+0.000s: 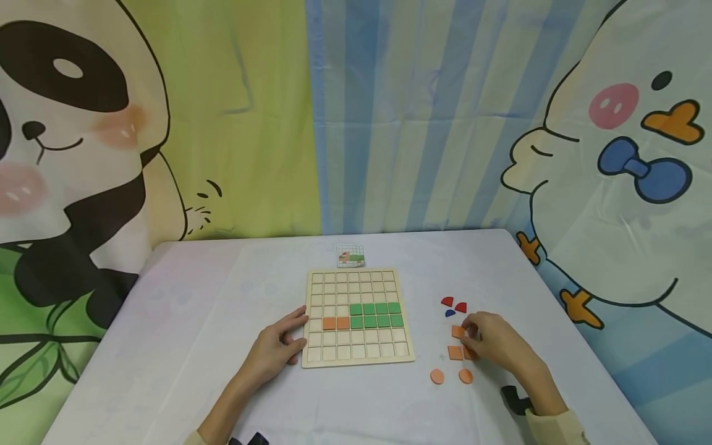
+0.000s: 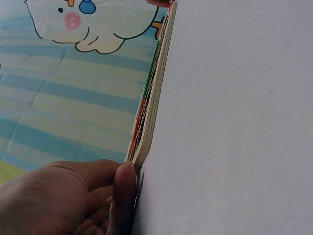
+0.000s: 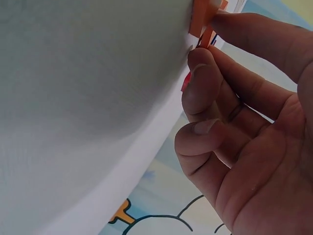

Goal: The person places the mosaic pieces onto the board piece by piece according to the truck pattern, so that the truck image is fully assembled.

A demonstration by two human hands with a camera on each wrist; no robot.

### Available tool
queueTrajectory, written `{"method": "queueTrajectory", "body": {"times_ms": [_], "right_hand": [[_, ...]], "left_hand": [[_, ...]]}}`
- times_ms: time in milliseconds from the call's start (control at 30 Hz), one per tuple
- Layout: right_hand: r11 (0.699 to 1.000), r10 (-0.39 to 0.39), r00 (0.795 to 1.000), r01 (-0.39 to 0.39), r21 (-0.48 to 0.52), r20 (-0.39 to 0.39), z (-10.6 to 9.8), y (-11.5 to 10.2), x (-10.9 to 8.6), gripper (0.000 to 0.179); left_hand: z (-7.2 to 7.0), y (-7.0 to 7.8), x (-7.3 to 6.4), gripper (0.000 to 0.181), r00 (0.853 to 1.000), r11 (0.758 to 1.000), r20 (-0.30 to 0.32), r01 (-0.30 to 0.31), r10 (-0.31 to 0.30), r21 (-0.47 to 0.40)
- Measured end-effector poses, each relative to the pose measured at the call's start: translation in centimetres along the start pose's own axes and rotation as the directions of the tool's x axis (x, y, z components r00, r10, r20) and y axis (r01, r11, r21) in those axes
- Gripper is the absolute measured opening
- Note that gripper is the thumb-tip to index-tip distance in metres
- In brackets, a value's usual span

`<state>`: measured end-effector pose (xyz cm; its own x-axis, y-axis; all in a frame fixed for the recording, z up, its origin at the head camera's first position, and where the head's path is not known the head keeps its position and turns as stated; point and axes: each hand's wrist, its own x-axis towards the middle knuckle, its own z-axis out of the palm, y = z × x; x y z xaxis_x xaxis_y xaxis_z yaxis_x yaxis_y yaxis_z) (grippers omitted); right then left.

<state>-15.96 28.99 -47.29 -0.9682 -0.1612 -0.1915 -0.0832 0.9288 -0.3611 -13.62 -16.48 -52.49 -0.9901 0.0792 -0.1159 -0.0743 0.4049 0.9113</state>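
Okay, right hand (image 1: 497, 342) pinches orange square tile (image 3: 207, 38): best lifted by its edges; left hand (image 1: 271, 347), fingers loose, touches wooden grid board (image 1: 358, 338), should steady it.

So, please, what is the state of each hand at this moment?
Left hand: open, touching the edge of the board.
Right hand: closed, pinching an orange square.

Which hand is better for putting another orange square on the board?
Probably the right hand: it's at the loose orange squares. The left hand touches the left edge of the board, farther from them, where it could keep the board steady.
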Motion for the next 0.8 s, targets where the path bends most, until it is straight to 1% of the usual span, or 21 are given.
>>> {"method": "queueTrajectory", "body": {"times_ms": [167, 300, 400, 633, 733, 800], "right_hand": [[1.000, -0.002, 1.000, 0.002, 0.006, 0.004, -0.2, -0.4, 0.0, 0.018], [0.999, 0.038, 0.999, -0.039, 0.030, 0.016, -0.2, -1.1, 0.2, 0.023], [0.999, 0.035, 0.999, -0.036, 0.037, 0.019, -0.2, -1.9, 0.4, 0.026], [0.997, -0.050, 0.999, 0.050, 0.052, -0.003, 0.2, -4.0, 0.9, 0.017], [0.995, -0.082, 0.996, 0.083, 0.055, -0.017, 0.5, -4.9, 1.1, 0.018], [0.995, -0.089, 0.996, 0.090, 0.050, -0.027, 0.7, -5.5, 1.2, 0.019]], "left_hand": [[0.0, -0.1, 0.0, 0.058, 1.000, 1.000, 0.000, 0.003, -0.003, -0.002], [0.0, 0.0, 0.0, 0.058, 1.000, 1.000, 0.003, -0.002, 0.002, -0.004], [-0.1, -0.1, 0.0, 0.058, 1.000, 1.000, 0.004, -0.006, 0.006, 0.001], [-0.1, -0.1, 0.0, 0.058, 1.000, 1.000, 0.003, -0.003, 0.003, 0.000], [0.0, 0.0, 0.0, 0.058, 1.000, 1.000, 0.000, -0.001, 0.001, 0.000], [0.0, -0.1, 0.0, 0.058, 1.000, 1.000, -0.001, 0.002, -0.002, 0.002]]}}
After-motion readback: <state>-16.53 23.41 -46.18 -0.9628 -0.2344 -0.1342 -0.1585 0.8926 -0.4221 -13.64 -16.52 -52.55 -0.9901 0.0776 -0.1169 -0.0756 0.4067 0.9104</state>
